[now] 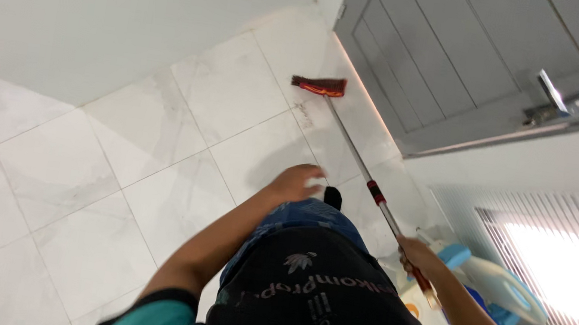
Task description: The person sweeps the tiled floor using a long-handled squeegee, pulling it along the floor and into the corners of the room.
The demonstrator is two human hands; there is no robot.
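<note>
White marble-patterned floor tiles (76, 178) fill most of the view, bounded at the far side by a plain white wall (101, 0) and at the far right by a grey panelled door (454, 65) with a metal handle (552, 90). A long-handled broom (367, 173) is held by the right hand (418, 257), whose fingers are wrapped around the upper end of the silvery pole at the near right. The pole slants away from that hand toward the far middle of the scene, with a red and black collar partway along it. The red-backed brush head (319, 84) is set on the tiles just beside the foot of the door.

No object is held by the left hand (296, 183); it hangs above the floor near the middle, blurred, with the fingers loosely curved and slightly apart. It is kept well apart from the pole.

Pale blue and white plastic items (491, 285) are seen at the near right, just beyond the right forearm, beneath a bright window with vertical blinds (563, 254). Their exact kind cannot be told. A dark printed garment is seen in the near foreground.
</note>
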